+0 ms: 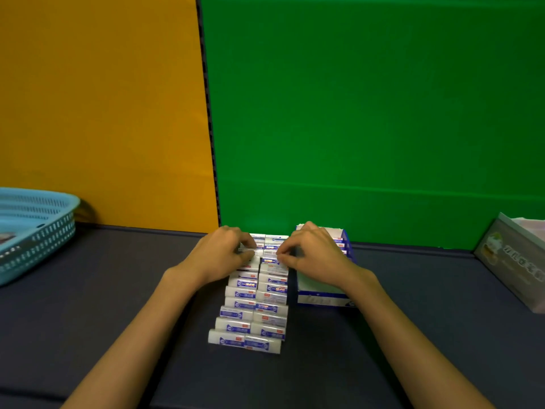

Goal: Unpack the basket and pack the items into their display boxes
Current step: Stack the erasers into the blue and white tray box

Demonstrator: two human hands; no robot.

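Two rows of white-and-blue packs [253,305] lined up mid-tabletop [118,290]. Left hand [219,255] and right hand [312,253] at the rows' far end, fingers curled, each pinching a pack. Display box [323,295] touching the rows at 3 o'clock. Basket [32,231] well apart at 9 o'clock.

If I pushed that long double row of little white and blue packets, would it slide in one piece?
Probably not. The packets look like separate small pieces laid in two loose columns, so a push would likely scatter them. They seem light and flat, so unlikely to roll. Both the left hand and right hand steady the far end.
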